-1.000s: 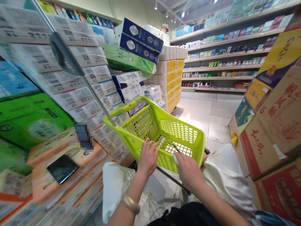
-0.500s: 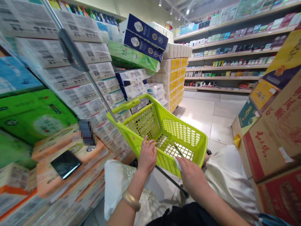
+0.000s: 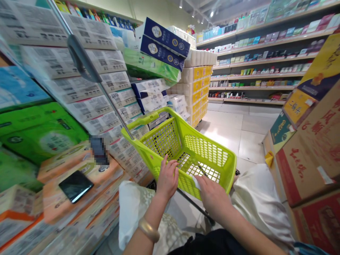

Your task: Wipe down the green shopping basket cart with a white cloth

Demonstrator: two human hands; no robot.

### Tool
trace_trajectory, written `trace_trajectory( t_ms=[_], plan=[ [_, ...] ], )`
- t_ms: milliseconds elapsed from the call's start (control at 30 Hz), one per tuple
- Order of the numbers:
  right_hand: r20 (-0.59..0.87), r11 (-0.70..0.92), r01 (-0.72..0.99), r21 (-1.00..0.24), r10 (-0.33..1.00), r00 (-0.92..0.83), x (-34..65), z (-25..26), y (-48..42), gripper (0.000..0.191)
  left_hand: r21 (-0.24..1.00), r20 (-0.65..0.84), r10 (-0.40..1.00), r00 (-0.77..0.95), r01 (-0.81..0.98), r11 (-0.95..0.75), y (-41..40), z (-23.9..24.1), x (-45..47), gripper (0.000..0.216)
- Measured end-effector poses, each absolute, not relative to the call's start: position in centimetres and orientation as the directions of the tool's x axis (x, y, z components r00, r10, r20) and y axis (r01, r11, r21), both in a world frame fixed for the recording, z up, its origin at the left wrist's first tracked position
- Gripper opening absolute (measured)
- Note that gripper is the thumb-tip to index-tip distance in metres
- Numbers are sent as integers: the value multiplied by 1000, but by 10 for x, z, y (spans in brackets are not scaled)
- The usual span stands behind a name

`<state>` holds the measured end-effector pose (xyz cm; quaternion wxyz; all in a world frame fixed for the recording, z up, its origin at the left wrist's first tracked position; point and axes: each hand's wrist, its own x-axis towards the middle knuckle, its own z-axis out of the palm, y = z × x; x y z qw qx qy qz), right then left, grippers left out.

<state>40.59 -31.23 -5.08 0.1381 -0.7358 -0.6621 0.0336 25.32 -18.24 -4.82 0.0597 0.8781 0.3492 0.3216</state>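
Observation:
A lime-green rolling shopping basket (image 3: 209, 147) with latticed sides stands tilted in front of me, nothing lying inside it. My left hand (image 3: 168, 180) holds its near rim, fingers bent over the edge; the thumb is hidden. A gold bangle (image 3: 148, 230) circles that wrist. Farther right on the same side, my right hand (image 3: 214, 194) is closed on a white tissue (image 3: 196, 183), pressed against the near rim. Most of the tissue is hidden under the fingers. The basket's metal pull handle with a grey grip (image 3: 81, 58) slants up to the left.
On the left, a black phone (image 3: 76, 186) lies on orange tissue packs (image 3: 53, 202), beside a pixelated device (image 3: 99, 150). Tall stacks of paper packs (image 3: 106, 63) rise behind. Cartons (image 3: 305, 159) line the right. Stocked shelves (image 3: 255, 67) stand across the tiled floor (image 3: 247, 141).
My right hand has slid the tissue a little to the left along the near rim. My left hand stays on the rim, and the basket has shifted very slightly to the right.

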Motion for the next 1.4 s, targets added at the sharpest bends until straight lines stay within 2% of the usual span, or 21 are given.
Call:
trace_trajectory(
  t_ms=[100, 200, 433, 567, 700, 867, 1033, 1267, 1400],
  plan=[
    [53, -147, 960, -238, 985, 164, 411, -47, -324, 48, 352, 536, 648, 541, 554, -754, -182, -51, 256, 27],
    [10, -142, 963, -229, 989, 149, 402, -36, -310, 48, 357, 549, 640, 538, 541, -761, -182, -53, 257, 27],
    [38, -17, 963, -269, 999, 29, 385, -28, -273, 46, 322, 544, 630, 554, 555, -767, -182, -51, 253, 26],
    [11, -61, 952, -300, 998, 67, 398, -38, -299, 48, 336, 545, 636, 546, 553, -762, -182, -52, 252, 26],
    [-32, -113, 954, -277, 994, 109, 402, -31, -314, 47, 357, 548, 647, 530, 552, -754, -183, -53, 254, 27],
    [-34, -44, 971, -234, 999, 37, 383, -15, -279, 42, 344, 547, 639, 540, 551, -760, -186, -51, 255, 27],
    [3, -2, 966, -258, 1000, 2, 377, -19, -266, 41, 331, 535, 637, 555, 556, -762, -186, -50, 252, 26],
    [-74, -105, 959, -262, 993, 89, 399, -25, -311, 47, 339, 542, 644, 540, 561, -756, -186, -53, 253, 26],
    [-95, -81, 971, -226, 994, 61, 391, -16, -298, 39, 346, 535, 650, 540, 562, -751, -189, -53, 257, 27]
  ],
)
